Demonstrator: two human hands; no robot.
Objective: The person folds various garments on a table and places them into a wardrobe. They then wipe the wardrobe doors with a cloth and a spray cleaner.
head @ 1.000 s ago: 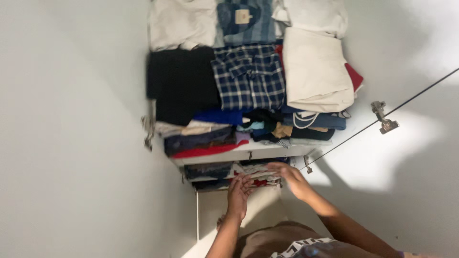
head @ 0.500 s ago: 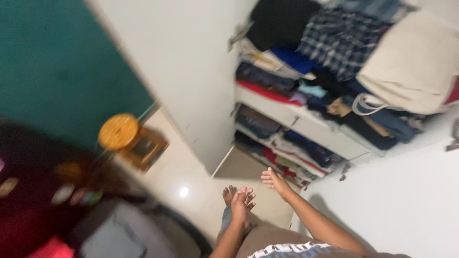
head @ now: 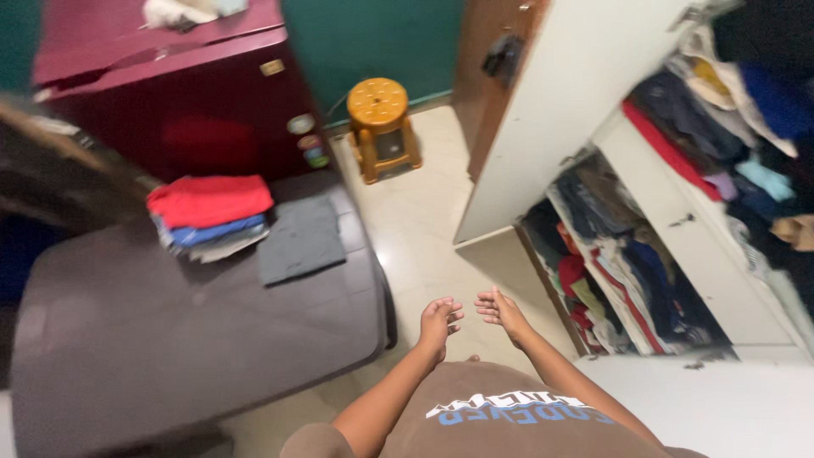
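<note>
Our left hand (head: 439, 321) and right hand (head: 500, 309) hang empty, fingers loosely spread, close together above floor (head: 415, 229). Nearest to right: open wardrobe (head: 644, 246), lower shelf crammed with clothes (head: 610, 280). To left, bed (head: 186, 322) carries folded stack (head: 210, 214), red on top, grey piece (head: 301, 239) beside it, sorted apart. Yellow stool (head: 383, 125) beyond.

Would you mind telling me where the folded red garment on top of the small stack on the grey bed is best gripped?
Probably the two short ends of the folded red garment, lifted from above. It lies flat on top of the stack of folded clothes on the grey bed, so both ends are exposed. Left hand and right hand are empty and open, well away.
</note>
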